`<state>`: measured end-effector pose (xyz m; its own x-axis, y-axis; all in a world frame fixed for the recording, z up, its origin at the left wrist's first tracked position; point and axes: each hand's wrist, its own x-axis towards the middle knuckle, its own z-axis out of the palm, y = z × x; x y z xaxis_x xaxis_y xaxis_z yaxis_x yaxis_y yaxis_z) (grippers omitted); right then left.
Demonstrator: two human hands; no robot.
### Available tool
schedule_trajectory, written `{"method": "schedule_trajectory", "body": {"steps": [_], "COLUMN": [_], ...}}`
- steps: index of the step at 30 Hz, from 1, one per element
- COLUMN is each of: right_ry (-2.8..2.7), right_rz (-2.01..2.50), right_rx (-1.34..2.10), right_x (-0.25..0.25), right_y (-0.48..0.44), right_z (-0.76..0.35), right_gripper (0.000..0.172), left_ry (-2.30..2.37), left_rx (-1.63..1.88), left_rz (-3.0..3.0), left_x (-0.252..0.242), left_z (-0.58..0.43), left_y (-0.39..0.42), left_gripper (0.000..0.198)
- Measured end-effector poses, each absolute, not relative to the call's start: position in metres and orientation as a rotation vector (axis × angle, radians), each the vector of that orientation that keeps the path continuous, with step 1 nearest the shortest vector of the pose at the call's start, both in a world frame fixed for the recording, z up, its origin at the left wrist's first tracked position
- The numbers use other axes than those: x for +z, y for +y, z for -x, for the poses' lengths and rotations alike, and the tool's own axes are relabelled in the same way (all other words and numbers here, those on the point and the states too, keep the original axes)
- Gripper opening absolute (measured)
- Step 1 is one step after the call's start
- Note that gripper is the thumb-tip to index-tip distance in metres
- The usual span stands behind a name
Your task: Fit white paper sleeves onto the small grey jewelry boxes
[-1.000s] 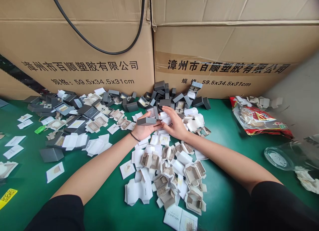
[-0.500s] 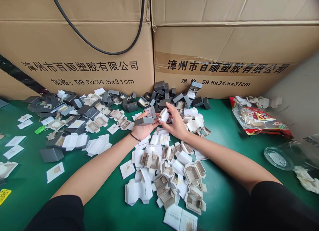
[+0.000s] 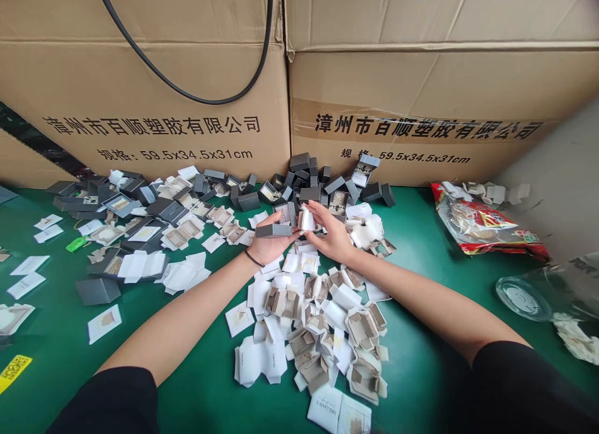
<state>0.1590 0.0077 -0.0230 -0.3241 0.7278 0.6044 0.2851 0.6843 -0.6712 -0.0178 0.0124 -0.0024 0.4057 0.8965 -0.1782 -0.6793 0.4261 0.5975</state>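
My left hand [image 3: 266, 243] is closed around a small dark grey box [image 3: 274, 230], holding it just above the green table [image 3: 196, 371]. Right beside it, my right hand [image 3: 330, 234] pinches a small white folded paper insert [image 3: 306, 220] close to the box's right end. Under both hands lies a heap of white and beige folded inserts [image 3: 318, 321]. Behind the hands is a pile of dark grey boxes [image 3: 322, 181], some open.
Two large cardboard cartons [image 3: 374, 84] stand along the table's back edge, with a black cable [image 3: 187, 90] hanging over the left one. More grey boxes and white cards [image 3: 135, 221] are scattered at left. A red snack bag [image 3: 486, 225] and a clear glass jar [image 3: 538, 293] lie at right.
My right hand picked a white insert out of the heap and brought it up beside the grey box. My left hand kept hold of the box and barely moved.
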Motion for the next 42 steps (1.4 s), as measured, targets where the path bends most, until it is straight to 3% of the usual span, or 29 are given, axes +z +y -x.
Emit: {"method": "schedule_trajectory", "body": {"steps": [10,15,22,34,42], "right_ry": [-1.950,-1.889,-1.855,-1.916,-1.969], "right_rz": [0.881,0.853,0.795,0.835,0.821], "right_rx": [0.286,0.307,0.317,0.228,0.161], "right_x": [-0.020,-0.019,-0.019,-0.013,-0.011], "right_y": [0.009,0.007,0.008,0.006,0.008], "right_z": [-0.160,-0.159,-0.159,-0.160,-0.160], "right_gripper": [0.050,0.051,0.034,0.034,0.025], "left_ry": [0.504,0.492,0.480,0.501,0.456], "left_rx": [1.029,1.025,1.047,1.060,1.000], "left_rz": [-0.479,-0.433,-0.480,-0.539,-0.506], "left_x": [-0.002,-0.002,-0.007,0.000,-0.003], "left_z": [0.018,0.018,0.019,0.015,0.019], "left_y": [0.011,0.011,0.013,0.008,0.010], "left_gripper": [0.027,0.024,0.027,0.028,0.021]}}
